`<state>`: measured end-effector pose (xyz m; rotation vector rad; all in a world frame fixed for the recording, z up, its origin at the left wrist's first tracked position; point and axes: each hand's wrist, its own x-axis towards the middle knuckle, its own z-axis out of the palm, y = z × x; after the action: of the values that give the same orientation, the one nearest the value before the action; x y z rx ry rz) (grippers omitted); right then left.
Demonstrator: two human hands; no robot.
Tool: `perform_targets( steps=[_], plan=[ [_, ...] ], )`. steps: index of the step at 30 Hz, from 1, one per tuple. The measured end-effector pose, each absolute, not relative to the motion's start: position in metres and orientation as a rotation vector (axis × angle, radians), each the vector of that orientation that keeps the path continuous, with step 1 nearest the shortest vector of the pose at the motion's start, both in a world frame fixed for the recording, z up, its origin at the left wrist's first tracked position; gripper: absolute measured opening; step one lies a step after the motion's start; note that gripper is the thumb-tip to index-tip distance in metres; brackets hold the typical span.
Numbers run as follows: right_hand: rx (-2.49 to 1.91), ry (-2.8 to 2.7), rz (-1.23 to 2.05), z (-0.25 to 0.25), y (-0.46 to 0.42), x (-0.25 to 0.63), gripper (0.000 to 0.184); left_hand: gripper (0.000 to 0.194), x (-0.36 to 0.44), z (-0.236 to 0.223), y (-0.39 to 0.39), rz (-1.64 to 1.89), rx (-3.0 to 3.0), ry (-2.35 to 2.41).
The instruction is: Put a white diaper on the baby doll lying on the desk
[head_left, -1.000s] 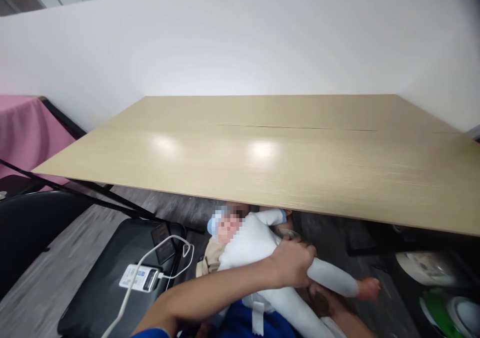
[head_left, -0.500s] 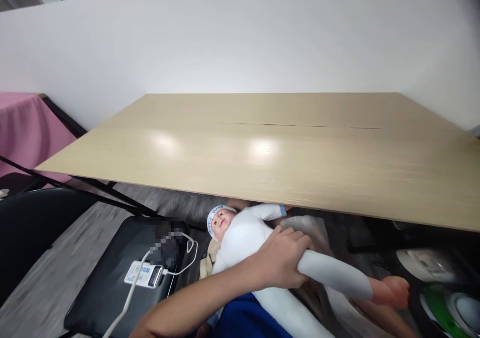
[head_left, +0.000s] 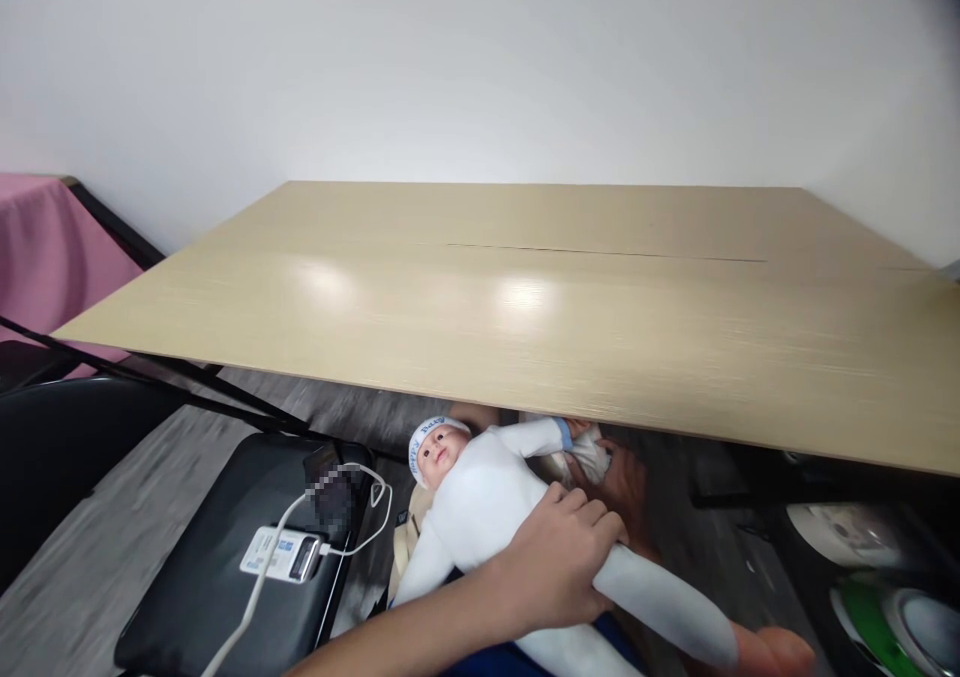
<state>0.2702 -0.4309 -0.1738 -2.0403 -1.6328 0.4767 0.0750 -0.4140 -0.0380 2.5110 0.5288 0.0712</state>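
Observation:
A baby doll in a white suit with light blue cuffs and a lettered white headband lies face up across my lap, below the table's front edge. My left hand is wrapped round the doll's upper leg, and the bare foot sticks out to the right. Partly under the tabletop, beyond the doll, my right hand appears closed on a crumpled whitish plastic bag. Shadow and the table hide some of that hand.
A wooden table spans the view before a white wall. At left a black stool bears a white card-like device with a cable. A pink cloth hangs far left. Round green-and-white items stand low at right.
My right hand has moved from the lower right, up and inward under the table edge, and the plastic is now bunched up. My left hand stays on the doll's leg.

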Motion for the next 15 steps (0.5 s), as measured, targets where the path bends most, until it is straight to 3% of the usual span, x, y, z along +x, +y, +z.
perform_targets(
  steps=[4,8,15],
  plan=[
    [-2.068,-1.567,0.440,-0.213,-0.406,0.264,0.049,0.040,0.076,-0.040,-0.415,0.058,2.551,0.519],
    [-1.978,-1.622,0.559,-0.234,-0.381,0.277,0.039,0.039,0.077,-0.047,-0.418,0.105,2.654,0.509],
    [-1.751,-1.618,0.641,-0.220,-0.407,0.311,0.052,0.041,0.073,-0.052,-0.421,0.137,2.697,0.467]
  ],
)
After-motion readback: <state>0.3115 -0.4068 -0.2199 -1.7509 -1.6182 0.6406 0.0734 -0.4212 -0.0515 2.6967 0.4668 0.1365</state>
